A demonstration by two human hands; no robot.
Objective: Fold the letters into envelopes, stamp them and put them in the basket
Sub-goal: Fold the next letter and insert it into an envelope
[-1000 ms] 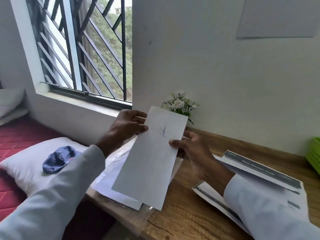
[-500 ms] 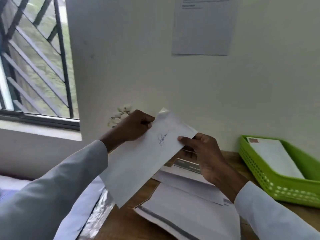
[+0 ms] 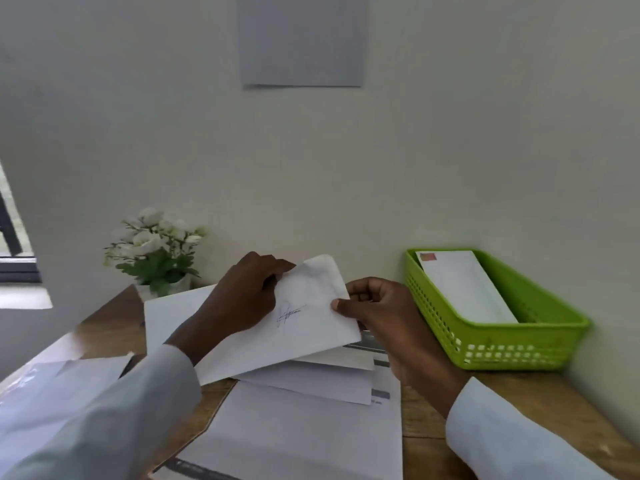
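We're looking through a single head-worn camera, up at the person's eye level, facing forward and slightly down toward the wall across the wooden counter. It's a wide-angle view, and it sits close: both white sleeves run in from the bottom corners, with the left hand and right hand near frame centre. The green basket sits off right, the window frame clips the left edge. There's no second view to overlap with.
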